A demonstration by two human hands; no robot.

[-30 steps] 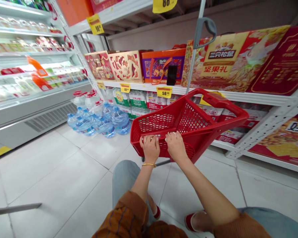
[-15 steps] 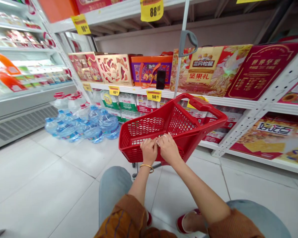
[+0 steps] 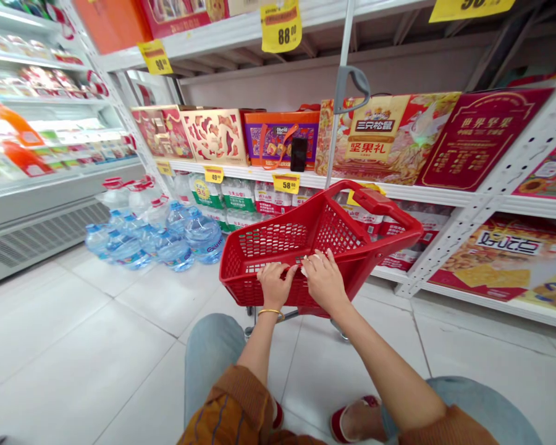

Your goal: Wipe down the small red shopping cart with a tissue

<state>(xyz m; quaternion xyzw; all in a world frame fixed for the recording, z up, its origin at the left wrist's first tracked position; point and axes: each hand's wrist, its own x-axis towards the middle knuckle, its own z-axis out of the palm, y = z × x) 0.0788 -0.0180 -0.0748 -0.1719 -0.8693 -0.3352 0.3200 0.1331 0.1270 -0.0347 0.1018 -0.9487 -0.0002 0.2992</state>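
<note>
Cart [image 3: 241, 287]: red, found on the floor [image 3: 134, 346], near the front edge of the white shelf [image 3: 467, 198].
Left hand [image 3: 277, 285]: fingers were curled over the cart's near rim, gripping it.
Right hand [image 3: 325, 282]: fingers were bent over the same rim, gripping it, near the left hand.
Water bottles [image 3: 204, 235]: stood grouped on the floor, past the cart's left end.
Boxes [image 3: 370, 139]: lined the shelf's front edge.
</note>
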